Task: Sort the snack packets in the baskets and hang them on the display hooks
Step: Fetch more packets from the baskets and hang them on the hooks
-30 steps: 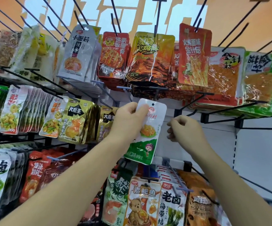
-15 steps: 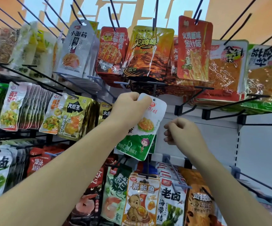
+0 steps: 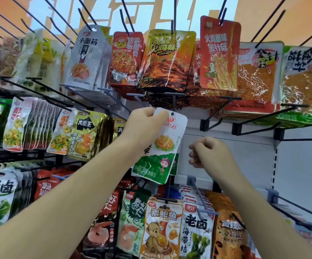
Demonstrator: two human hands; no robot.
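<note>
Glossy packet [image 3: 162,144] lifted, seemingly meeting wire hook [image 3: 173,101]

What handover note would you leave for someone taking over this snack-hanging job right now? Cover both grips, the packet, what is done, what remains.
Left grip: pinches the white-and-green snack packet by its top edge.
Right grip: curled, holding nothing visible.
The packet's hang hole sits at the tip of a dark display hook; whether it is threaded is unclear.
Done: other packets already hang around it.
Left: slide this packet on, release; baskets are out of view.
</note>
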